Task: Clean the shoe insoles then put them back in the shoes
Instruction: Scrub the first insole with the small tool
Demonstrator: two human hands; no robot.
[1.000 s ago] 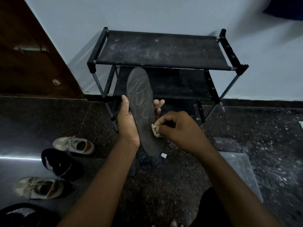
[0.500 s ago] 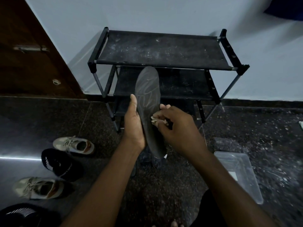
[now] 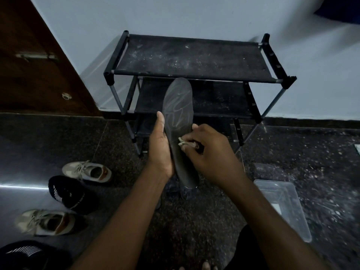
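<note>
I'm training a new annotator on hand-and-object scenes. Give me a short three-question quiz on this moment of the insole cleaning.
1. True or false: the left hand holds the insole up in front of the shoe rack.
2. Multiple choice: against the insole, the right hand pinches A) a brush, B) a small pale cloth, C) a shoelace.
3. Fill in: the clear plastic tub sits on the floor to the person's ____.

Key: 1 true; 2 B; 3 right.
</note>
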